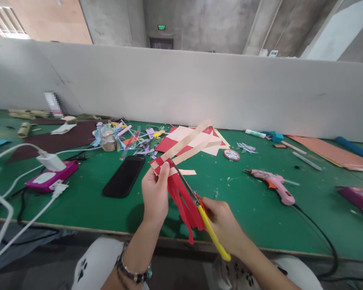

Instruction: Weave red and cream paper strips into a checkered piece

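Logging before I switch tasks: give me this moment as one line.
left hand: gripping paper strips | right hand: holding scissors at strips | phone, pink glue gun: on table

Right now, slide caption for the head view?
Left hand pinches red and cream paper strips while the right hand holds scissors at them, above a green table.

Head camera looks forward (and down).

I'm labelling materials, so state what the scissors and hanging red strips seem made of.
Scissors: grey blades, probably steel, from their metallic sheen; yellow handle, likely smooth plastic, from its even, solid colour. Red strips: apparently matte paper, thin and limply bending, though texture is unclear.
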`<action>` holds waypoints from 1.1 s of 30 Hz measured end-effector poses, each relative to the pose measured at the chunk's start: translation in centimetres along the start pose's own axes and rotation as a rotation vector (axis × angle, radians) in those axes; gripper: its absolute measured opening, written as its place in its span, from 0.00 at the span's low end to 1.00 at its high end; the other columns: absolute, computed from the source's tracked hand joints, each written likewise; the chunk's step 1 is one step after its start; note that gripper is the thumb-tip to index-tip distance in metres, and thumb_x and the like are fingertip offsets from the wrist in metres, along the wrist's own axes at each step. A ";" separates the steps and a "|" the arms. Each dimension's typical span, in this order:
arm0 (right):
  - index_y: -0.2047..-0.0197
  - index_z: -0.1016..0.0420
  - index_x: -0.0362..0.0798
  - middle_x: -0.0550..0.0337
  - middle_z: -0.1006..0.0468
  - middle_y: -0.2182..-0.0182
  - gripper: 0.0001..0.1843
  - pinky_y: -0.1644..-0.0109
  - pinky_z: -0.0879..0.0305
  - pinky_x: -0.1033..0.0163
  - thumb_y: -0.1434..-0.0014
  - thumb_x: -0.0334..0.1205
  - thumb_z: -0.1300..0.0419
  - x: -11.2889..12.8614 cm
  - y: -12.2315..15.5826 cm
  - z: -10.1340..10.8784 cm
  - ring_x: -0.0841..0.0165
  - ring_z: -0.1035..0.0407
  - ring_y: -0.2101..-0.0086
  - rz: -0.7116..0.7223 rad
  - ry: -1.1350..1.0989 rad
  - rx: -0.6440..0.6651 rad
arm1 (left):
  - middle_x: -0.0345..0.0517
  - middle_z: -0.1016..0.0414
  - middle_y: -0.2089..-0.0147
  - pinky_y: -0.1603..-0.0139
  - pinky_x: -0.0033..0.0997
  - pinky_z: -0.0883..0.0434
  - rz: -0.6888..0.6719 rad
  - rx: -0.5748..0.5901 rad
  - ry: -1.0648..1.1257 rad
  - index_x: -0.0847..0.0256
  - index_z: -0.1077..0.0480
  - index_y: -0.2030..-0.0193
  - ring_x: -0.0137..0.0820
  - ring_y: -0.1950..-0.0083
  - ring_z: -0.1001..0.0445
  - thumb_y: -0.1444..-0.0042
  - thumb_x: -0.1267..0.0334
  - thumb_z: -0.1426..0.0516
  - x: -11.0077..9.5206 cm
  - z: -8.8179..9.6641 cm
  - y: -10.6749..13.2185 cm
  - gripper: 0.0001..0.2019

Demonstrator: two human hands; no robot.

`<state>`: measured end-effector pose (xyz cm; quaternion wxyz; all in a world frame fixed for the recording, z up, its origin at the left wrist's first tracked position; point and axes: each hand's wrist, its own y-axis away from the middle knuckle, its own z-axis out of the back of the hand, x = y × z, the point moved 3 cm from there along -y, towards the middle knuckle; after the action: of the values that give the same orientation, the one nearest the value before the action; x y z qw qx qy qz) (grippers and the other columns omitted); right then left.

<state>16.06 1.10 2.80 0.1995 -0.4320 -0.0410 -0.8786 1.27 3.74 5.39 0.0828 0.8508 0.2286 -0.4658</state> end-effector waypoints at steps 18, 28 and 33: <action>0.79 0.43 0.45 0.69 0.47 0.83 0.14 0.77 0.54 0.71 0.49 0.44 0.48 -0.5 -0.3 -0.4 0.77 0.55 0.79 -0.011 -0.106 0.035 | 0.32 0.36 0.84 0.82 0.17 0.39 0.025 -0.008 0.048 0.64 0.33 0.76 0.18 0.83 0.39 0.60 0.58 0.39 -0.1 -0.3 -0.1 0.11; 0.76 0.46 0.48 0.69 0.42 0.83 0.20 0.79 0.51 0.70 0.46 0.57 0.54 -1.3 -0.4 0.1 0.78 0.50 0.83 0.004 -0.322 0.043 | 0.40 0.28 0.76 0.78 0.20 0.35 -0.015 -0.020 -0.022 0.65 0.28 0.69 0.24 0.77 0.30 0.59 0.57 0.40 0.4 0.2 -1.4 0.13; 0.77 0.45 0.48 0.72 0.45 0.86 0.26 0.77 0.42 0.68 0.55 0.66 0.50 -2.1 -1.2 0.4 0.80 0.50 0.87 -0.160 -0.605 -0.097 | 0.40 0.27 0.77 0.77 0.22 0.35 0.037 0.059 -0.129 0.64 0.28 0.66 0.27 0.76 0.29 0.59 0.57 0.39 0.4 0.9 -2.1 0.15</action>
<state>17.04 3.01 1.50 0.0875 -0.6781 -0.0904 -0.7241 -0.14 5.41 4.70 0.0809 0.8252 0.1933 -0.5245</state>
